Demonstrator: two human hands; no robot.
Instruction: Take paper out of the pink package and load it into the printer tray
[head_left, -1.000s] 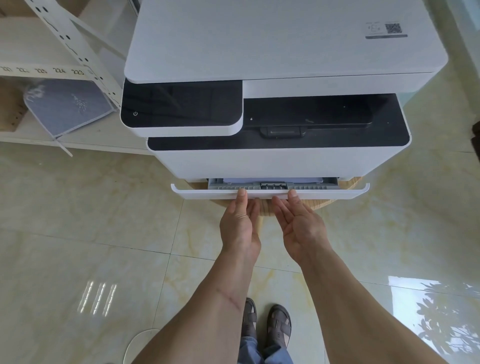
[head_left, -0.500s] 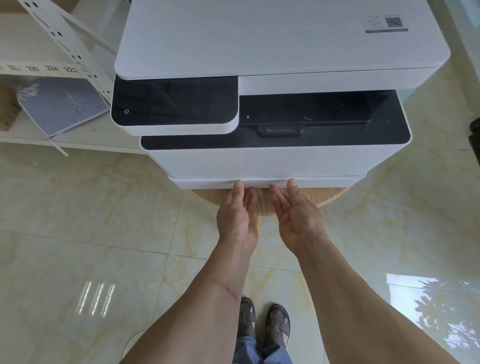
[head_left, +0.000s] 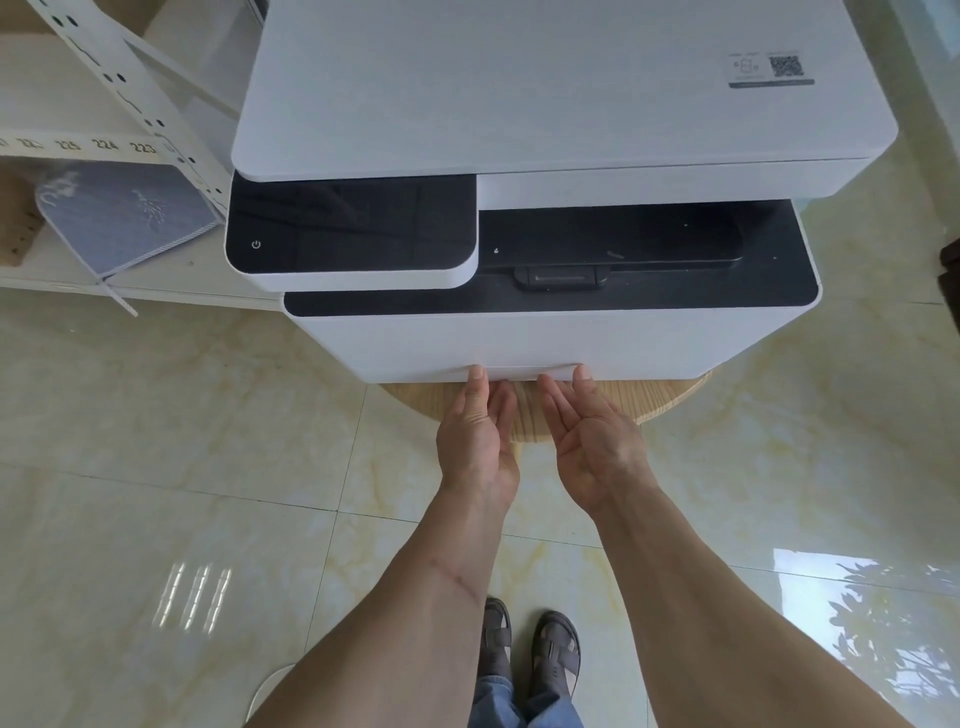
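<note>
A white printer (head_left: 561, 104) with a black control panel (head_left: 353, 228) stands on a round wooden table (head_left: 670, 397). Its paper tray (head_left: 524, 372) sits flush in the bottom of the body, so the paper inside is hidden. My left hand (head_left: 475, 436) and my right hand (head_left: 589, 431) are side by side below the tray front, fingers straight and apart, fingertips touching the tray's front edge. Neither hand holds anything. The pink package is not in view.
A white metal shelf (head_left: 78, 280) stands at the left with a grey-blue pad (head_left: 124, 218) on it and a perforated brace leaning across. Glossy beige floor tiles (head_left: 156, 467) lie all around. My sandalled feet (head_left: 530, 654) are below the table edge.
The tray stood pulled out a second ago with paper showing inside. Both hands pushed it in, and it now sits flush with the printer front.
</note>
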